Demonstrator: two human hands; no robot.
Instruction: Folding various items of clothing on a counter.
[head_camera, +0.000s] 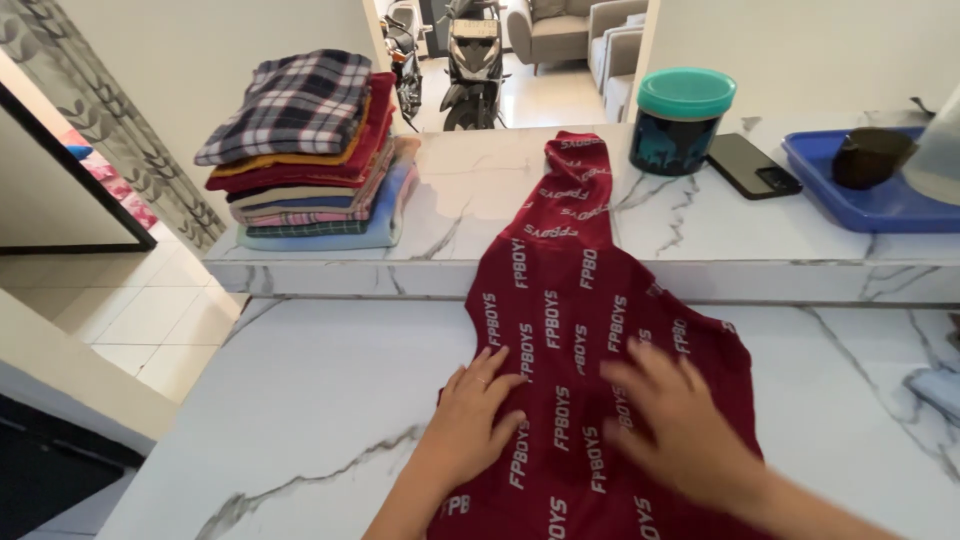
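On the lower marble counter (320, 400), near its front edge, a dark red garment (580, 330) printed with pale lettering lies spread flat; its narrow upper part runs up over the step onto the raised counter (470, 190) behind, ending near that counter's back edge; the left hand (475, 410) rests palm down on the garment's left border, fingers spread and extended, gripping nothing; the right hand (675, 425), blurred by motion, lies flat on the middle of the cloth with fingers likewise open and splayed; toward the left end of the raised counter stands a stack of folded clothes (315, 165), topped by a dark plaid piece (295, 100) above layers of orange, red, pink, white and pale blue; just right of the garment's upper tip stands a dark round jar with a teal lid (682, 120); beside the jar lies a black phone (753, 165), face down; at the right end a blue tray (870, 200) holds a dark brown object (872, 157) whose kind cannot be told; beyond the back edge, through an opening, parked scooters (472, 55) and grey armchairs (590, 30) are visible.
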